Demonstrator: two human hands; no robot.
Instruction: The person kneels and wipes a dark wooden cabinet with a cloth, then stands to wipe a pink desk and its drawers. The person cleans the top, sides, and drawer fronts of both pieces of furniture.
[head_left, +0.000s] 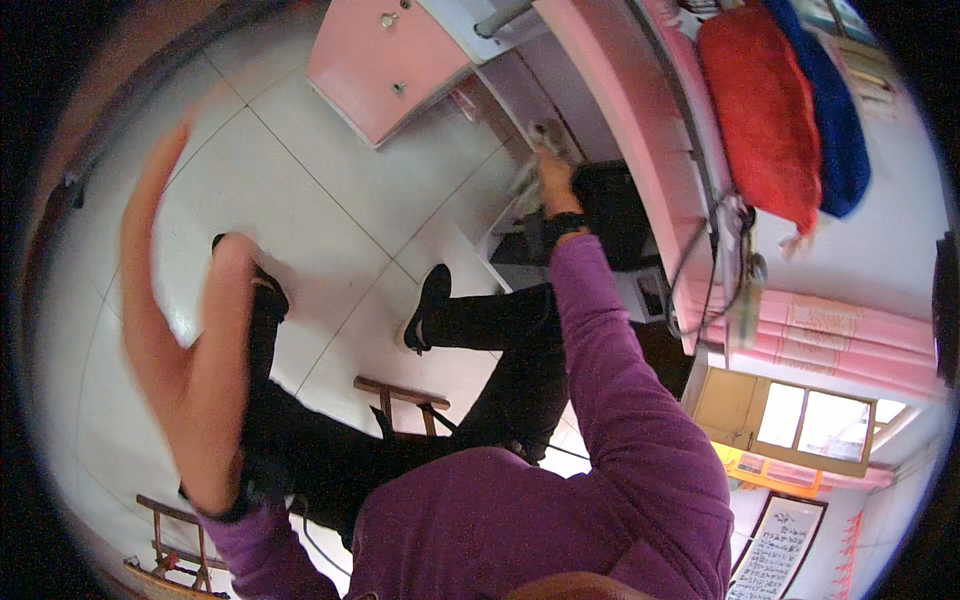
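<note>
My left hand (176, 360) is raised close to the camera on the left side and is blurred. Its thumb and fingers are spread apart, with nothing seen in them. A black band circles that wrist. My right hand (556, 180), wearing a black wristwatch, reaches in under the edge of a pink desk (626, 112). In its fingers is a crumpled greyish cloth (551, 133), too blurred to make out in detail. Just beside this hand is a dark, box-like object (619, 210) under the desk.
A pink cabinet (386, 67) with metal knobs stands on the tiled floor (315, 180). Red cushion (761, 112) and blue cushion (844, 142) rest past the desk, where a cable (694, 277) loops down. Wooden stool legs (405, 397) show below my legs.
</note>
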